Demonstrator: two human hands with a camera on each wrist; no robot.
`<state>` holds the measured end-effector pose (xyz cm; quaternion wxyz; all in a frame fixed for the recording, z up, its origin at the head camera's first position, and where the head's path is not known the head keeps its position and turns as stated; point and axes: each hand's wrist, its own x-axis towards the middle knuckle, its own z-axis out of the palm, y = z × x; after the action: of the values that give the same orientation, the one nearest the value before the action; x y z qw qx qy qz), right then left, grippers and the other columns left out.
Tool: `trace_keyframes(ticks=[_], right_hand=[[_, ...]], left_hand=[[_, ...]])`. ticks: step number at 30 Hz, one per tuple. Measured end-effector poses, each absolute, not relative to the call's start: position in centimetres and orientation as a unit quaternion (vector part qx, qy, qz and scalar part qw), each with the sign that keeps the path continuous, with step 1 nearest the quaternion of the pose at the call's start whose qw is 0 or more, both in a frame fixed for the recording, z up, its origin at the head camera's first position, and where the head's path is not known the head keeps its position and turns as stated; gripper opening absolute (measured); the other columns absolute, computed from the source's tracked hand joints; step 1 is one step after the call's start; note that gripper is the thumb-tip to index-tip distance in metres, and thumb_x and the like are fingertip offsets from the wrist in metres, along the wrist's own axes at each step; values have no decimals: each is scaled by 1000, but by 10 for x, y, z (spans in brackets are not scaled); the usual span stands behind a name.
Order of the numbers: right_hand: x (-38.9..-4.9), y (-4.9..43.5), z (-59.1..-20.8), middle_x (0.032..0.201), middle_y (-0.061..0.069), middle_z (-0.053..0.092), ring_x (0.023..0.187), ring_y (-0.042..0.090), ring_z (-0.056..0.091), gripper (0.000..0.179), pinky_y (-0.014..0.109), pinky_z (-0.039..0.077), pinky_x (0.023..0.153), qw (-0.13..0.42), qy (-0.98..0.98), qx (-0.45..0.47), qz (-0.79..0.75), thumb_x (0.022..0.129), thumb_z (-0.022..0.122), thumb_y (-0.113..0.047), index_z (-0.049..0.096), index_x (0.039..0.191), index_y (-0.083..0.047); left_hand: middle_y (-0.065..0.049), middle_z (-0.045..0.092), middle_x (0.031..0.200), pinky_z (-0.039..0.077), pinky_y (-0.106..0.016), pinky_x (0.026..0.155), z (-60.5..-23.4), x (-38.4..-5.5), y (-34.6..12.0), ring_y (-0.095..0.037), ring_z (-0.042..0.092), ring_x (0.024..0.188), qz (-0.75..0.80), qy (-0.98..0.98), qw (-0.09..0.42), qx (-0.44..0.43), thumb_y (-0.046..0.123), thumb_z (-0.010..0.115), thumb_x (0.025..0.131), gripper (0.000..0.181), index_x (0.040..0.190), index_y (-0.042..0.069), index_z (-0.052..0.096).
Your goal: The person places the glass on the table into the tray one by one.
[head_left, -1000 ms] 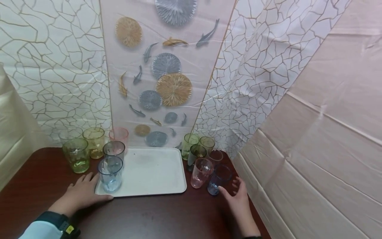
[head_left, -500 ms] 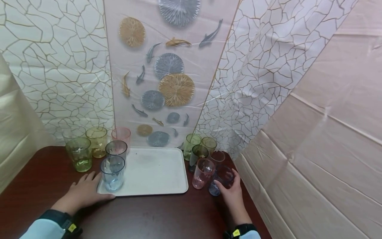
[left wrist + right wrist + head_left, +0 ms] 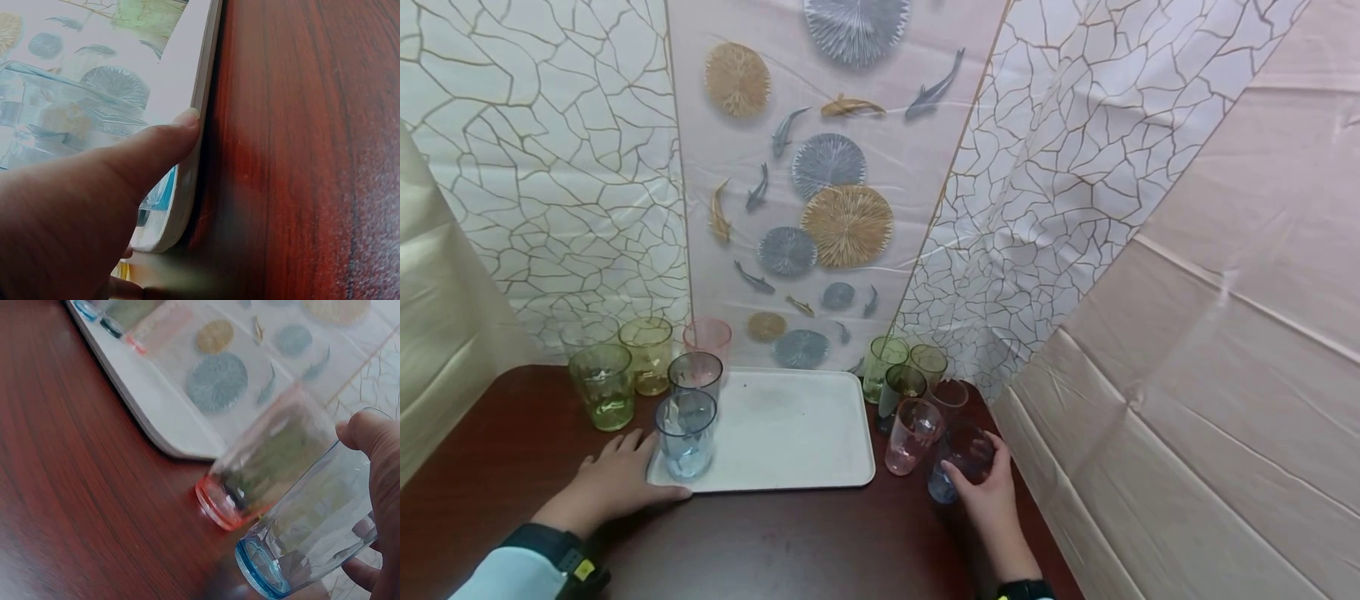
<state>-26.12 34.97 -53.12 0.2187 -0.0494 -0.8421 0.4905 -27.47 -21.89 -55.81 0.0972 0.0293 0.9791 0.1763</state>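
Observation:
My right hand (image 3: pixel 988 500) grips a clear glass with a blue base (image 3: pixel 312 537), thumb on the near side close to the rim and fingers round the far side. The base is close over the table, beside a pink-based glass (image 3: pixel 262 469). My left hand (image 3: pixel 606 483) rests at the front left corner of a white tray (image 3: pixel 790 433), its thumb (image 3: pixel 169 137) along the front rim and the other fingers stretched along the left side. Just past that hand, a pale blue glass (image 3: pixel 687 437) stands on the tray, with a smoky grey glass (image 3: pixel 696 375) behind it.
Green (image 3: pixel 602 396), yellow (image 3: pixel 647 358) and pink (image 3: pixel 707 335) glasses stand at the back left. Right of the tray are a green glass (image 3: pixel 883 367), an olive one (image 3: pixel 928 360) and a dark one (image 3: pixel 898 396). A beige curtain (image 3: pixel 1150 433) borders the table's right edge.
My right hand has gone from spread beside the blue-based glass to gripping it, and the glass has shifted slightly nearer to me. My left hand stays at the tray corner.

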Motion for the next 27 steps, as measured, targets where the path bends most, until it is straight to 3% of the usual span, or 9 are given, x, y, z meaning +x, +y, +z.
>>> trace_keyframes(ticks=[5,8,15,20,24,27], right_hand=[[-240,327,-519,131,15,63,120,25,60,89,22,50,97,251,-832,-1,495,75,94,-14,42,147,-6],[-232,307,-512,130,13,65,119,24,62,89,15,47,96,252,-825,42,504,73,95,-10,45,146,-5],[-245,247,-498,134,12,63,119,25,62,90,39,54,101,194,-812,130,534,75,94,-14,44,149,-8],[-274,201,-499,135,9,63,122,28,60,86,43,53,102,129,-805,160,557,82,90,-22,40,152,-11],[-303,167,-498,137,2,61,126,24,57,89,44,48,106,93,-824,165,534,83,88,-34,38,154,-18],[-326,147,-498,140,3,59,127,22,56,92,45,47,107,75,-833,175,519,82,88,-38,37,156,-17]], left_hand=[[-50,26,152,17,-90,98,-557,-274,-220,-72,17,133,178,979,99,27,94,62,67,143,156,-13,34],[-49,25,152,17,-90,98,-558,-275,-220,-71,17,133,177,979,100,27,95,61,66,143,157,-12,33],[-49,27,152,18,-90,97,-558,-276,-220,-71,19,133,178,979,96,31,95,62,66,143,157,-11,34],[-49,27,151,19,-90,97,-558,-276,-221,-71,20,133,173,980,96,27,96,61,64,144,157,-11,34],[-49,27,152,20,-90,97,-559,-277,-222,-71,20,134,175,980,95,27,97,61,64,144,157,-10,34],[-49,28,152,19,-90,97,-560,-277,-220,-71,20,134,176,980,94,27,96,61,64,144,157,-10,35]])
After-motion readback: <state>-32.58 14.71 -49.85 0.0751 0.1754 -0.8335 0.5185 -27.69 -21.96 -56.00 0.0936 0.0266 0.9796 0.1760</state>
